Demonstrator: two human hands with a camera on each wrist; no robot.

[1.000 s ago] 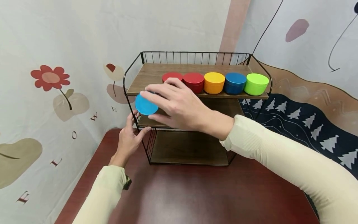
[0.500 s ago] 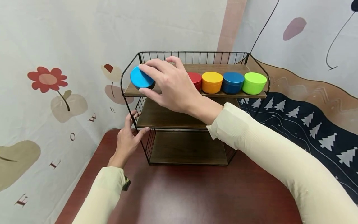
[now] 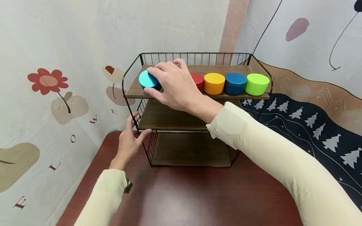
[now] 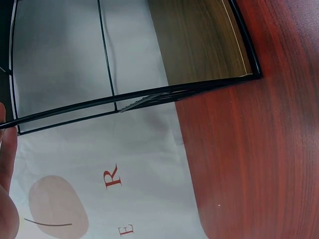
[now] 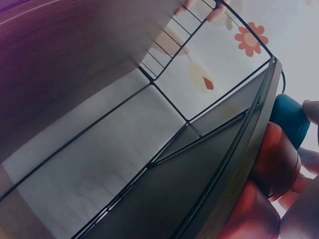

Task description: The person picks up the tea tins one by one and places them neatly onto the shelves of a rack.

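A wire rack with three wooden shelves (image 3: pixel 183 149) stands in front of me. My right hand (image 3: pixel 179 88) holds a round light-blue tin (image 3: pixel 147 78) at the left end of the top shelf, thumb and fingers about its side. In the right wrist view the blue tin (image 5: pixel 290 119) sits beside a red tin (image 5: pixel 275 162), with another red tin (image 5: pixel 254 214) after it. My left hand (image 3: pixel 128 144) grips the rack's left side at the middle shelf, thumb at the front edge. Only part of that hand (image 4: pixel 7 209) shows in the left wrist view.
Along the top shelf's front edge stand a red tin (image 3: pixel 198 81), a yellow tin (image 3: pixel 214 83), a dark-blue tin (image 3: pixel 235 83) and a green tin (image 3: pixel 256 84). My right hand hides one more red tin in the head view. A reddish table (image 3: pixel 181 201) bears the rack; printed cloth hangs behind.
My right hand has raised the light-blue tin from in front of the rack onto the top shelf, then shifted it slightly right toward the red tins. The left hand keeps its place.
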